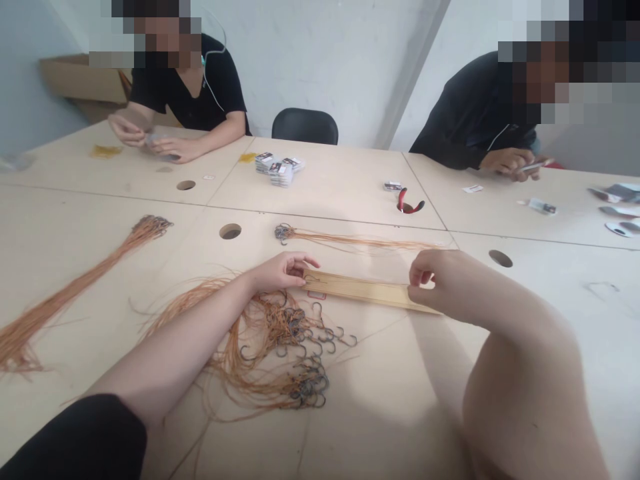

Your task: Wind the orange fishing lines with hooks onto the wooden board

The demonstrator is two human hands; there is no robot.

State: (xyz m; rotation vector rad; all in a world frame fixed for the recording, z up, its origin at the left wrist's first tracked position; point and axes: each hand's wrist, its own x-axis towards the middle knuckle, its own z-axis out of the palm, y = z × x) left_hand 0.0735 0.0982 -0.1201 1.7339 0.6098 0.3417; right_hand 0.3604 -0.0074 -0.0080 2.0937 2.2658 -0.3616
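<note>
A long flat wooden strip point(367, 289) lies on the table, with a dark hook and thin line along it near its left end. My left hand point(286, 272) is at that left end, thumb and fingers curved and pinched near the hook. At the right end, my right hand point(430, 277) has its fingers curled with the thumb against the strip; what it pinches is too small to make out. Below my left forearm is a tangled pile of hooks point(310, 383) with orange lines. Beyond the strip, a bundle of orange lines point(350, 239) stretches sideways, its hooks at the left.
Another bundle of orange lines point(95, 273) lies at the left. Stacked small packets point(281, 173) and red-handled pliers point(410, 203) are farther back. Two people sit across the table point(340, 180), hands busy, with a black chair point(305, 127) between them. Round holes pierce the tabletop.
</note>
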